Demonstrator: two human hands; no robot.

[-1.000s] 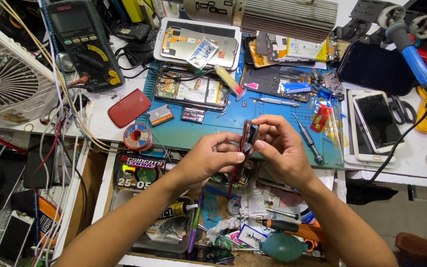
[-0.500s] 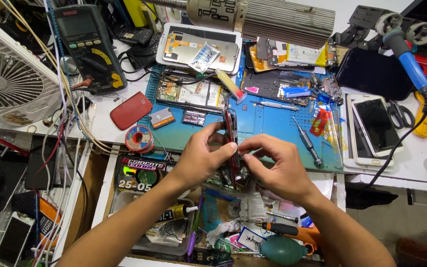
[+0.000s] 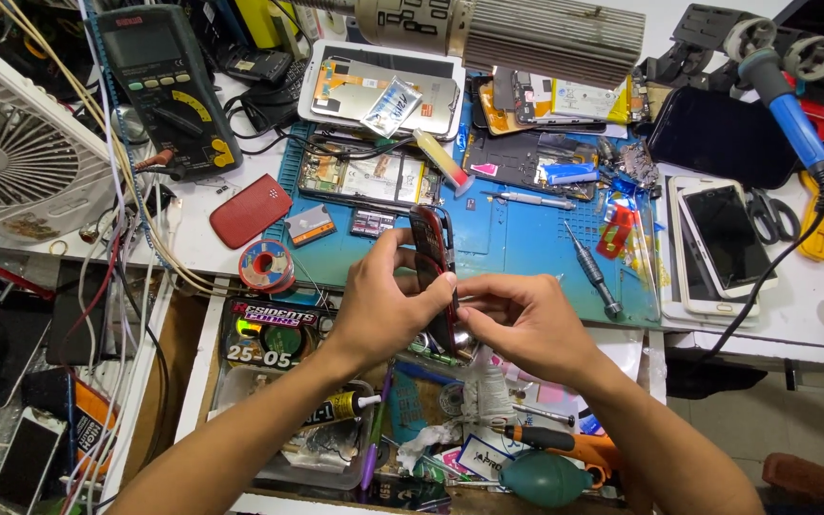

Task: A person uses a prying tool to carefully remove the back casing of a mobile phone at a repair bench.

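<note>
We've got both hands pinching the red-edged phone [image 3: 434,277] edge-up: left hand [image 3: 388,310] steadies, right hand [image 3: 526,324] should squeeze gently along the seam.

Two hands, left [image 3: 388,305] and right [image 3: 526,324], gripped one small phone [image 3: 434,257]. Two white phones [image 3: 717,243] lay stacked; one multimeter [image 3: 164,86], one fan [image 3: 21,162], one solder spool [image 3: 266,265].

The left hand [image 3: 385,310] and right hand [image 3: 526,322] are brought together at the centre, fingers curled in a pinch, forearms angled in from the near edge.
</note>
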